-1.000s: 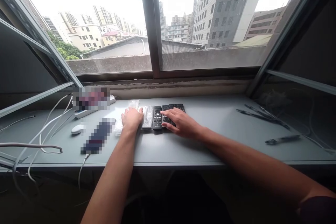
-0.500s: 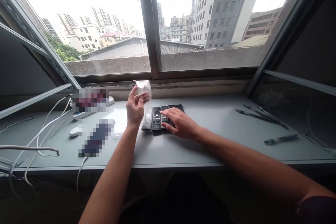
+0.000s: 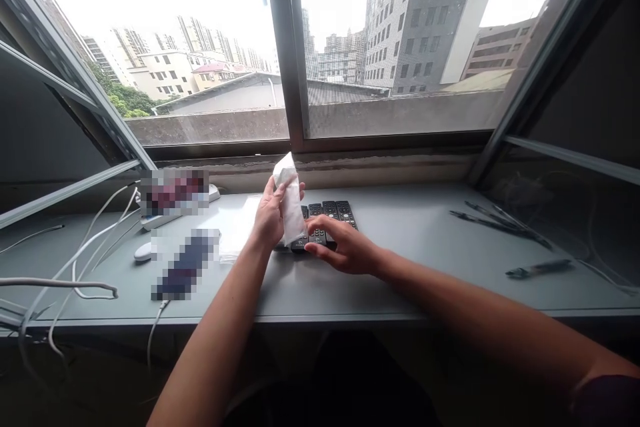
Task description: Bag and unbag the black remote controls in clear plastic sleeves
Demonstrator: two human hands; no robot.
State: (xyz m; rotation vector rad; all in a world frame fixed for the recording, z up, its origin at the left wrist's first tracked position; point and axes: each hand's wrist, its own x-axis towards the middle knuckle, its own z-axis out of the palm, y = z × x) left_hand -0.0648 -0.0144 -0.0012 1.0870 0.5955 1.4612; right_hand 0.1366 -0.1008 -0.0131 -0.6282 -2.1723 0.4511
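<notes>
Left hand (image 3: 271,219) clamped on one plastic bag (image 3: 292,215), right hand (image 3: 344,245) — spread apart — by four remotes (image 3: 329,208)

Four remotes (image 3: 330,207) side by side mid worktop (image 3: 415,240), bag (image 3: 293,212) over the row's left end. Power strip (image 3: 214,194) far left, cables (image 3: 55,277) left. Pens (image 3: 493,223) right, one nearer. Window (image 3: 295,80) behind the far edge.
</notes>
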